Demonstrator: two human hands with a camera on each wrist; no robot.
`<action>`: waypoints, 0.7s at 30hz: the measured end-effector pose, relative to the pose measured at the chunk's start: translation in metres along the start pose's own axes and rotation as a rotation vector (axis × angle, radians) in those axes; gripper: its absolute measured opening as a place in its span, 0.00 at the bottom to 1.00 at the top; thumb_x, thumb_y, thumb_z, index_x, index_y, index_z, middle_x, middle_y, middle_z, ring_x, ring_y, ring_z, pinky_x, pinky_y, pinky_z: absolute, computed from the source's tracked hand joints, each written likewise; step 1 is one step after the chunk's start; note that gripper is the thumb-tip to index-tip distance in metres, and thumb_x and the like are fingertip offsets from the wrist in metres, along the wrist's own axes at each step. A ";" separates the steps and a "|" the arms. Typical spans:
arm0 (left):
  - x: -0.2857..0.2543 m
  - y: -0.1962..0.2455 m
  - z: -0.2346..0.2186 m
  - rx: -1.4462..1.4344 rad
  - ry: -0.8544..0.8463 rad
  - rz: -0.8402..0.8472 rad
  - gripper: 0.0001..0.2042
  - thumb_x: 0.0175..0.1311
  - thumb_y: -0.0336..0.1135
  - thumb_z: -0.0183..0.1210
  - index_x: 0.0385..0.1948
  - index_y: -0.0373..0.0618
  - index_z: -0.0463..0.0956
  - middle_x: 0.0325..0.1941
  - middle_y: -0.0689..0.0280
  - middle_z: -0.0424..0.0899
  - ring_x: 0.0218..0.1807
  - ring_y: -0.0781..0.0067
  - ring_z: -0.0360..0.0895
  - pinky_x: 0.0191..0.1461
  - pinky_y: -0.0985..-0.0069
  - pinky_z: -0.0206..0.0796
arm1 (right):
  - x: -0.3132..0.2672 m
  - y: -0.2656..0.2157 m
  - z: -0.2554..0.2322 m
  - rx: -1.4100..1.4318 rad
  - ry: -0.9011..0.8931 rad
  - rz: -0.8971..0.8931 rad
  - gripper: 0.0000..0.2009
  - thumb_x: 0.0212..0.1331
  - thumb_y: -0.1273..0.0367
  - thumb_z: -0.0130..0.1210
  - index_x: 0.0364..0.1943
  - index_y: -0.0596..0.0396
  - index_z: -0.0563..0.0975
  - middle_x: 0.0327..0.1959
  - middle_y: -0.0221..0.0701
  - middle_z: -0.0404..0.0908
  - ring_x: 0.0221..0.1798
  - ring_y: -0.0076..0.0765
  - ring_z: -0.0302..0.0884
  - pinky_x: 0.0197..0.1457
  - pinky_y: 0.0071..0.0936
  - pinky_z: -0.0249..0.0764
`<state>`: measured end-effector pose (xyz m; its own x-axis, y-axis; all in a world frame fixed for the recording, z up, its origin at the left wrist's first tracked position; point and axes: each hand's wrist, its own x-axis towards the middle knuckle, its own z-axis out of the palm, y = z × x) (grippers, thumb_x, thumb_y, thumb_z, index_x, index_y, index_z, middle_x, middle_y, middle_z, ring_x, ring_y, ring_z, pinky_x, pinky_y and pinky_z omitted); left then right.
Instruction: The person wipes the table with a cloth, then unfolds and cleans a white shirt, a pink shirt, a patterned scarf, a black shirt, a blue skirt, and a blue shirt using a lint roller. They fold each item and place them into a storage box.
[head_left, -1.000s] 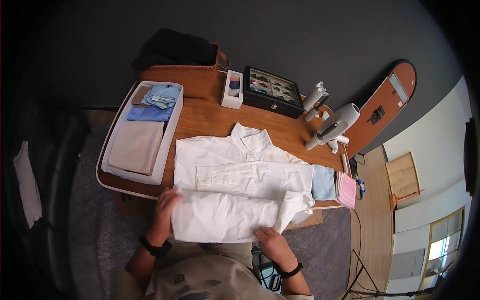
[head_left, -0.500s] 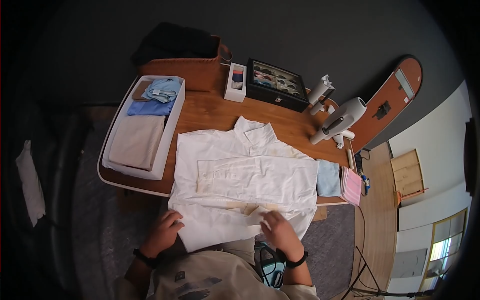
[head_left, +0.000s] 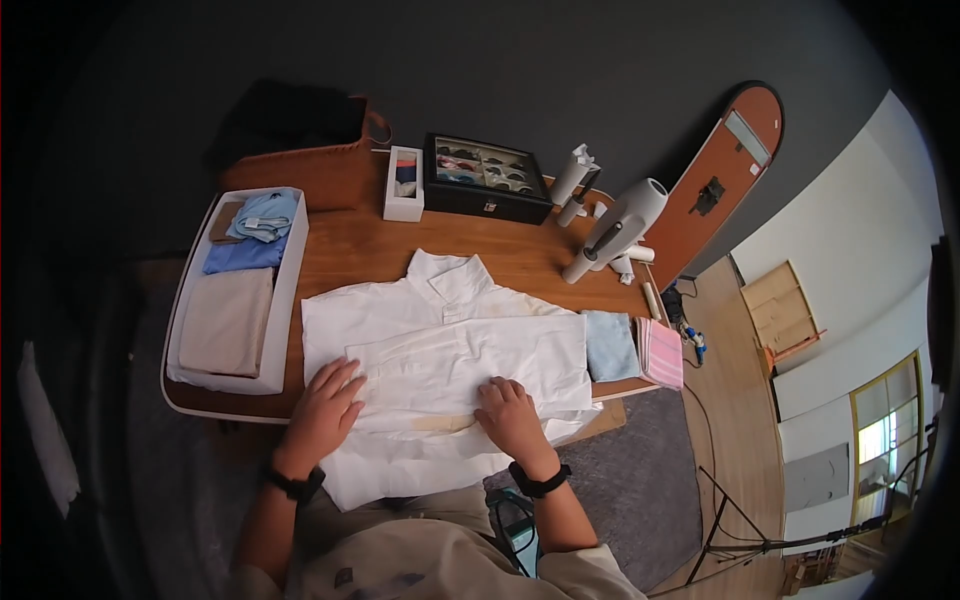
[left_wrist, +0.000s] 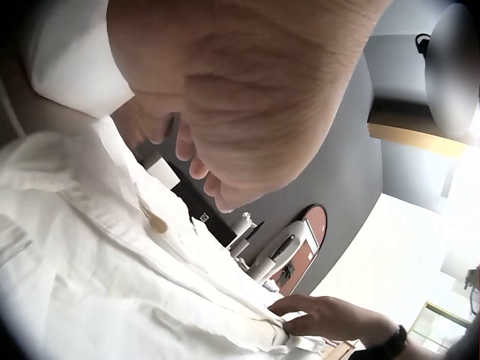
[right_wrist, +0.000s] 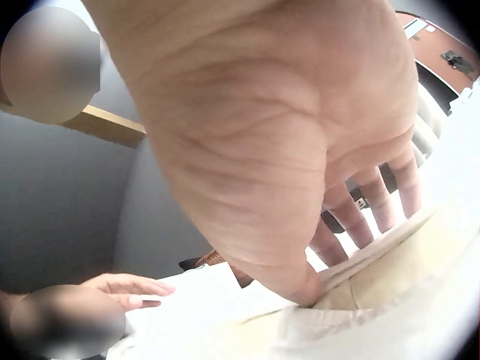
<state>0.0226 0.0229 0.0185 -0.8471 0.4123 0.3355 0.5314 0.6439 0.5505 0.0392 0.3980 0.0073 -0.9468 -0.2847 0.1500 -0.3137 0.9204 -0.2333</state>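
A white collared shirt (head_left: 460,350) lies across the table with its collar away from me, a sleeve laid across its body and its lower part hanging past the front edge. Yellowish patches mark the cloth. My left hand (head_left: 325,405) rests on the shirt's left side, fingers spread. On the right, my right hand (head_left: 510,420) touches the shirt, its fingers fairly straight. In the right wrist view the thumb and fingertips of the right hand (right_wrist: 300,165) meet the cloth along a fold. The left wrist view shows the palm of the left hand (left_wrist: 255,112) above white fabric.
A white tray (head_left: 284,350) of folded clothes stands at left. Behind are a brown basket (head_left: 330,180) with dark cloth, a narrow white box (head_left: 404,208) and a black eyewear case (head_left: 490,205). A grey-white handheld appliance (head_left: 625,220), blue cloth (head_left: 610,345) and pink cloth (head_left: 660,352) are at right.
My right hand has released the shirt's lower edge. Both hands have moved forward onto the shirt, and its lower part now lies rumpled. The head view has shifted.
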 end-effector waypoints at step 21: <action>0.069 -0.081 0.057 0.338 -0.230 -0.235 0.43 0.76 0.71 0.50 0.84 0.52 0.59 0.91 0.55 0.51 0.92 0.50 0.40 0.88 0.35 0.22 | 0.082 0.074 -0.033 -0.119 -0.455 0.442 0.49 0.62 0.35 0.65 0.86 0.28 0.57 0.90 0.46 0.46 0.89 0.76 0.41 0.77 0.89 0.53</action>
<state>-0.0784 0.0355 -0.0462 -0.9408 0.3374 0.0323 0.3312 0.8949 0.2991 -0.0588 0.4514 0.0343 -0.9290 0.0668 -0.3641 0.0979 0.9929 -0.0677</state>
